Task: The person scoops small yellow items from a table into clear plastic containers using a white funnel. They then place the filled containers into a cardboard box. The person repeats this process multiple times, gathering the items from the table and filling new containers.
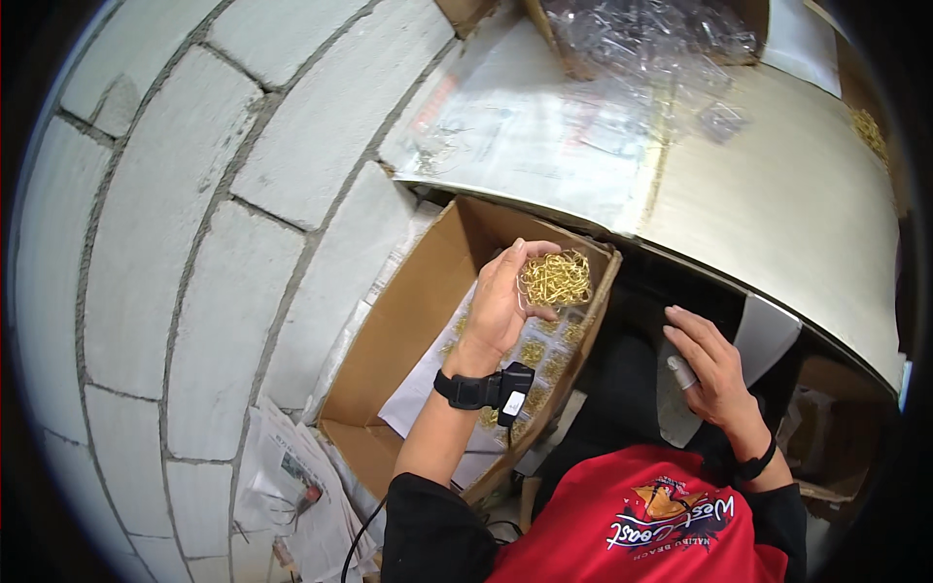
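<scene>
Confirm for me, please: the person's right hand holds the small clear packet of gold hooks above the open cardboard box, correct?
Not quite: the head view shows the left hand holding the clear packet of gold hooks above the open cardboard box. The right hand hovers apart, holding no packet.

two hands: left hand (501,301), right hand (708,364). one clear packet of gold hooks (555,279) pinched in the left fingers. one open cardboard box (408,321) under the left hand, several more small packets of hooks (544,355) inside, too overlapped to count. one white sheet (418,398) lining the box below the left wrist. one heap of empty clear bags (651,44) far beyond both hands. two black wristbands, one per wrist.
</scene>
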Demonstrator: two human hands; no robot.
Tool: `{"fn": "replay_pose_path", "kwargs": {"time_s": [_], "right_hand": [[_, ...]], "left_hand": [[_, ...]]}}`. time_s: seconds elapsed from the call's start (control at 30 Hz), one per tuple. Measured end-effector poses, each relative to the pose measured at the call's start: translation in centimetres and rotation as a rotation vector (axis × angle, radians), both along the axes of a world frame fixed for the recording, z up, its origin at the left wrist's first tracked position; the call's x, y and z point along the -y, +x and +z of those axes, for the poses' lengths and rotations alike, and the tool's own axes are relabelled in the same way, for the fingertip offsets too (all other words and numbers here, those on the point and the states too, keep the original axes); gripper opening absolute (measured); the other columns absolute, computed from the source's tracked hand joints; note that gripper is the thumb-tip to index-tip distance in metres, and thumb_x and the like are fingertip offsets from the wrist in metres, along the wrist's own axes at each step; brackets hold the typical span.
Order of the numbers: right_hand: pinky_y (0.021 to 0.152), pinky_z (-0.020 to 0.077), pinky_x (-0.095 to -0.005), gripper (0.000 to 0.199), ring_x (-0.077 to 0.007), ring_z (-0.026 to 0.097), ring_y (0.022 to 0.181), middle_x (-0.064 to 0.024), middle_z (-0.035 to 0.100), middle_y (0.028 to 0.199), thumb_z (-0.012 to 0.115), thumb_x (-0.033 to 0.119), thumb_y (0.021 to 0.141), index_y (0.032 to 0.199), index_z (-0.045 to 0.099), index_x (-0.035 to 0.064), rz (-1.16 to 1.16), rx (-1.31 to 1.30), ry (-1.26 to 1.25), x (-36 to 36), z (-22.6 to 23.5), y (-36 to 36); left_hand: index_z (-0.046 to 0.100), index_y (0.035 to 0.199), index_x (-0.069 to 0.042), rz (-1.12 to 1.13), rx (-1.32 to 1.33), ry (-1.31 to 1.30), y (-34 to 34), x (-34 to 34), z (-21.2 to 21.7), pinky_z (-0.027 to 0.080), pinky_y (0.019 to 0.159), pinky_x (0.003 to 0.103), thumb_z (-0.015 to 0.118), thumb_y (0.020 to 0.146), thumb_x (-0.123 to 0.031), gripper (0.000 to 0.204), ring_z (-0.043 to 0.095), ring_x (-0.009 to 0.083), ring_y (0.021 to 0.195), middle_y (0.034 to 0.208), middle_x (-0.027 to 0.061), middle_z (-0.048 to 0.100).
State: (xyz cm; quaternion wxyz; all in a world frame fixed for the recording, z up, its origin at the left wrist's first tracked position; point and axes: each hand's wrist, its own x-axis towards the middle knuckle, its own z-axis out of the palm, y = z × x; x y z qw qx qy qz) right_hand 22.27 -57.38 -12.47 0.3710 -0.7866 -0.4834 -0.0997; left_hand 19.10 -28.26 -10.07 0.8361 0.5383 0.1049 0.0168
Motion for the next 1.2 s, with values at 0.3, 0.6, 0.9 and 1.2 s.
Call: {"fn": "replay_pose_path", "kwargs": {"time_s": [0.3,0.6,0.9,1.2], "right_hand": [[0.111,0.0187,-0.0513,0.063,-0.0329,0.028,0.137,-0.0074,0.039,0.144,0.069,0.021,0.073,0.133,0.048,0.0211,0.152,0.099,-0.24,-3.2,1.0,0.4],[0.107,0.0204,-0.0585,0.061,-0.0334,0.021,0.139,-0.0047,0.028,0.149,0.07,0.024,0.076,0.132,0.048,0.0339,0.268,0.086,-0.324,-7.9,0.9,0.2],[0.105,0.0293,-0.0523,0.061,-0.0357,0.029,0.135,-0.0117,0.034,0.145,0.069,0.013,0.072,0.13,0.052,0.0225,0.289,-0.011,-0.206,-8.4,0.0,0.0],[0.1,0.0411,-0.0394,0.048,-0.034,0.048,0.122,-0.0186,0.047,0.134,0.057,-0.008,0.076,0.122,0.055,0.0039,-0.111,-0.16,-0.121,-1.1,-1.3,2.0]], "left_hand": [[0.056,0.11,0.001,-0.022,-0.129,0.078,-2.5,-2.3,-0.9,0.057,0.051,0.026,0.035,0.101,-0.03,0.039,0.067,0.0144,0.078,0.094,0.0096,0.064],[0.056,0.112,0.001,-0.067,-0.11,0.033,-2.4,0.1,-2.4,0.055,0.068,0.026,0.038,0.1,-0.029,0.037,0.063,0.0124,0.083,0.099,0.0092,0.063],[0.057,0.11,-0.001,-0.07,-0.186,-0.03,-3.7,-1.6,-3.8,0.056,0.051,0.027,0.039,0.1,-0.031,0.037,0.065,0.0137,0.071,0.093,0.0086,0.064],[0.058,0.109,-0.004,0.418,-0.401,0.086,-11.9,-15.1,-8.7,0.058,0.066,0.036,0.048,0.096,-0.025,0.026,0.066,0.0184,0.081,0.1,0.0088,0.063]]}}
